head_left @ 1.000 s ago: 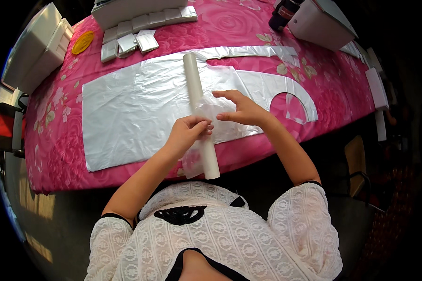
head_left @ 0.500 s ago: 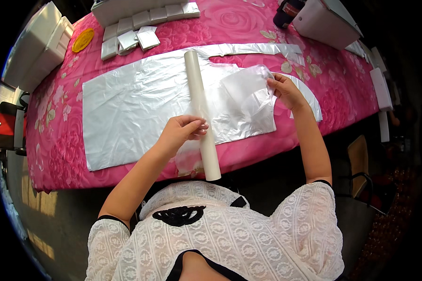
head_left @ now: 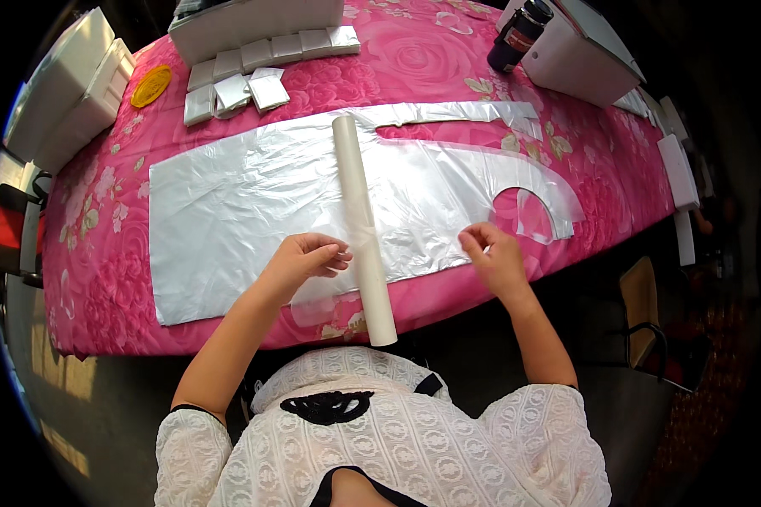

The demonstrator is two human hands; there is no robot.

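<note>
A silvery plastic apron [head_left: 228,211] lies spread on the table, its straight end to the left and its neck loop to the right. Across its middle rests a long off-white tube [head_left: 372,287], reaching past the near edge. My left hand [head_left: 309,255] is just left of the tube, thumb and fingers pinched together. A sheer strip of plastic film [head_left: 315,306] shows beneath it and seems to run from its fingers. My right hand [head_left: 495,258] is over the apron's near edge, beside the neck loop, fingertips pressed together; whatever they pinch is too small to make out.
A pink flowered cloth [head_left: 423,51] covers the table. Several small white packets [head_left: 258,55] line a white box [head_left: 254,25] at the back. There are also a yellow disc [head_left: 150,85], a dark flask [head_left: 520,35], another white box [head_left: 579,55] and foam boxes [head_left: 68,93].
The thin sheet my right hand was lifting now lies flat, showing the neck loop. That hand has come down toward the near edge. My left hand has shifted slightly left and nearer.
</note>
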